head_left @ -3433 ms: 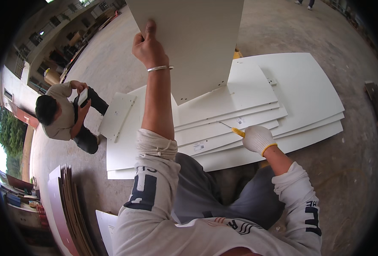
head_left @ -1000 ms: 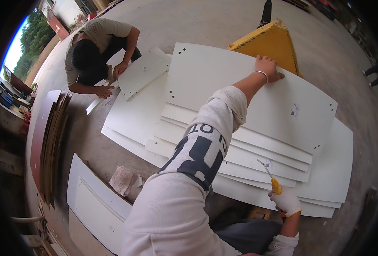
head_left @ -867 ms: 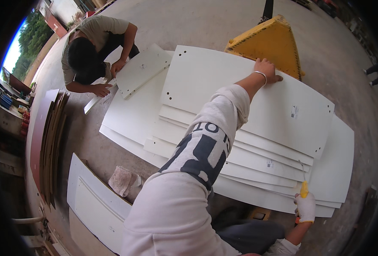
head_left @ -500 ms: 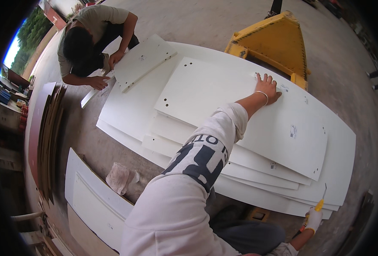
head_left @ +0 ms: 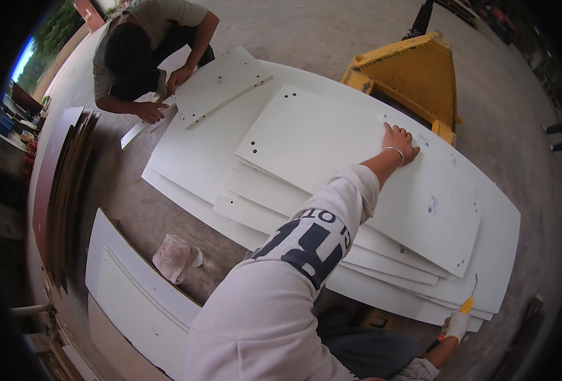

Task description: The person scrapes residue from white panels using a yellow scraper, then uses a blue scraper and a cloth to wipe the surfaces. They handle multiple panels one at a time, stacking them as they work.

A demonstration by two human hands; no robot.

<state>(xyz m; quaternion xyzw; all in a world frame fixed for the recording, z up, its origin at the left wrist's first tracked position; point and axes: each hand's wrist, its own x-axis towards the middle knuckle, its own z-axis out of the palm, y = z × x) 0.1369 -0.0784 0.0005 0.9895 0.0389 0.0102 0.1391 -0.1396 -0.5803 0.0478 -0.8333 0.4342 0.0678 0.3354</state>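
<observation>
My left hand (head_left: 400, 141) now lies flat, fingers spread, on the top white board (head_left: 332, 159), which has come down onto the stack (head_left: 192, 159) beneath my palm. My gloved right hand (head_left: 457, 325), drawn back toward me, grips the yellow-handled screwdriver (head_left: 466, 303).

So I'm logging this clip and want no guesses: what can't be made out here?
Head view only:
- Left hand: flat on the top white panel; its palm side is hidden.
- Right hand: gloved, near the lower edge, around a yellow-handled screwdriver; the tip is too small to tell.
- Lower panels: covered by those above.
- Yellow pallet truck: partly behind the panels.
- Co-worker's hand: what it touches is unclear.
</observation>
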